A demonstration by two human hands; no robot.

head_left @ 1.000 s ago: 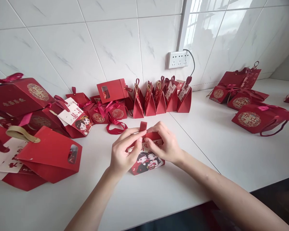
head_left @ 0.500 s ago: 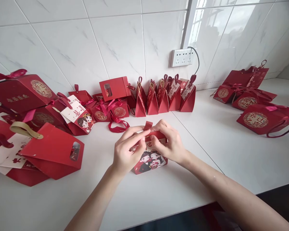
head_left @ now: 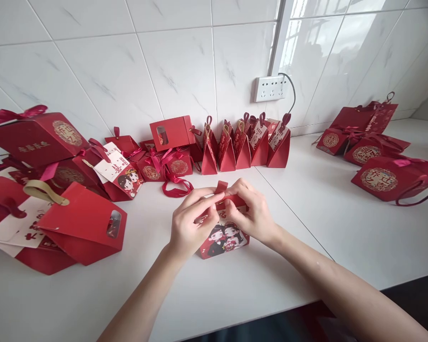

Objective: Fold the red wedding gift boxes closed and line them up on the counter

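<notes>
A red gift box (head_left: 227, 240) with a cartoon bride and groom on its front stands upright on the white countertop (head_left: 199, 304). My left hand (head_left: 195, 219) pinches its top edge from the left. From the right, my right hand (head_left: 250, 209) grips the same top edge, its thumb on the front. The fingertips of both hands almost meet there. A short red strap (head_left: 221, 186) sticks up behind the fingers. Most of the box's top and its back are hidden by my hands.
Behind my hands, several upright red boxes (head_left: 243, 151) line the tiled wall (head_left: 178, 71). Red boxes with ribbons are piled at the left, including a windowed box (head_left: 87, 225). More red boxes (head_left: 381, 180) sit at the right. A power strip (head_left: 270, 89) is on the wall.
The view has shifted slightly. Both hands keep nearly the same hold on the top of the gift box, with only tiny finger movement.
</notes>
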